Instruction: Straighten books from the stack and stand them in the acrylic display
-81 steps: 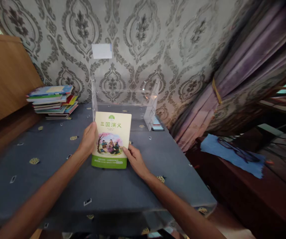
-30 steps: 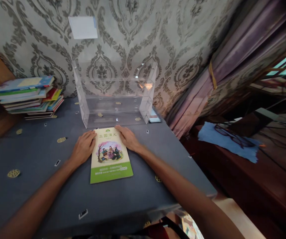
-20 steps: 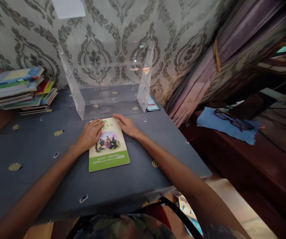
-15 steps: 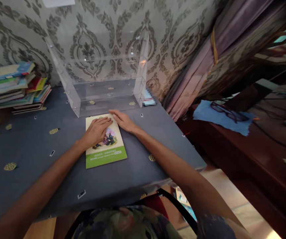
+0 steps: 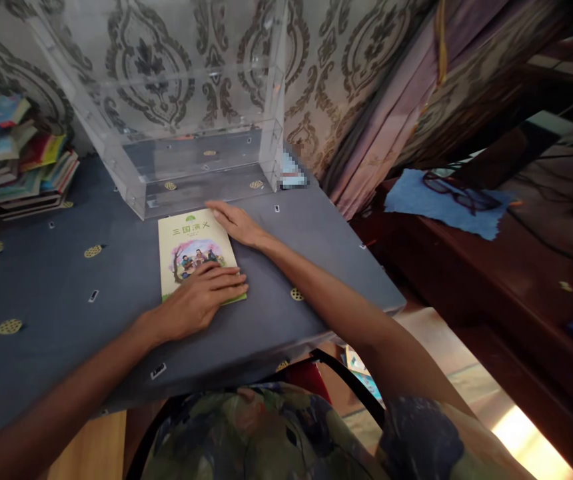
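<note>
Book (image 5: 196, 243) flat on counter (image 5: 126, 280), just in front of clear rack (image 5: 206, 187), long axis running toward it. Left hand (image 5: 194, 301), fingers extended, lies over book's end away from rack; right hand (image 5: 238, 223), loosely extended, at a rack-side corner. Neither grips.

Left fingers (image 5: 229, 281) now lower on book (image 5: 192, 245)

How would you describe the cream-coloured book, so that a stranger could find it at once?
On the blue-grey table, look just in front of the clear shelf. The book lies flat there. Unlike the stacked books at the left, it lies alone and shows a picture of people beside a pink tree.
</note>
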Action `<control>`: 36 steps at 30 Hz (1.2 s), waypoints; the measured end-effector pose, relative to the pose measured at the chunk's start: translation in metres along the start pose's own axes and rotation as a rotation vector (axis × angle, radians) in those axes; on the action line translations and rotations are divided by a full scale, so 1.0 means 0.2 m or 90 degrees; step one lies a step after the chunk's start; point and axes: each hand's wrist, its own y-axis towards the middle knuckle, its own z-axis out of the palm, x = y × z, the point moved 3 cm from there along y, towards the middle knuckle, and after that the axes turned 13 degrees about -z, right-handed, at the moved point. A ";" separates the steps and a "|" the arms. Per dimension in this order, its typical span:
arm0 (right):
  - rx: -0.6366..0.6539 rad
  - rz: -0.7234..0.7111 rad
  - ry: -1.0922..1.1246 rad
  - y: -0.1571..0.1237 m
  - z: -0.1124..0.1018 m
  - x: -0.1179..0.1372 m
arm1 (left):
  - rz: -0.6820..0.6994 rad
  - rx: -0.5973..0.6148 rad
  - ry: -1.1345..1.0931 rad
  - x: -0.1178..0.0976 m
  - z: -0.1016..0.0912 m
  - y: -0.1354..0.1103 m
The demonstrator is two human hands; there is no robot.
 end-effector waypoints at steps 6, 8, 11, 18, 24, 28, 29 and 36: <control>-0.004 -0.011 -0.017 -0.01 0.00 0.03 | 0.022 0.003 0.032 -0.06 0.02 -0.05; -0.008 -0.014 -0.027 -0.01 0.01 0.04 | 0.018 0.003 0.041 -0.05 0.03 -0.07; -0.010 -0.022 -0.033 -0.02 0.01 0.04 | 0.021 -0.017 0.046 -0.04 0.02 -0.11; -0.013 -0.009 -0.036 -0.03 0.01 0.04 | 0.012 -0.091 0.019 -0.01 -0.07 -0.33; 0.001 -0.002 -0.054 -0.03 0.01 0.08 | -0.040 -0.161 0.010 0.07 -0.13 -0.53; 0.012 -0.001 -0.089 -0.03 -0.01 0.13 | -0.093 -0.187 0.018 0.10 -0.13 -0.61; 0.014 -0.007 -0.108 -0.04 0.00 0.16 | -0.102 -0.197 0.020 0.10 -0.13 -0.62; 0.141 -0.194 -0.061 -0.27 0.32 0.73 | -0.093 -0.246 0.039 0.10 -0.13 -0.63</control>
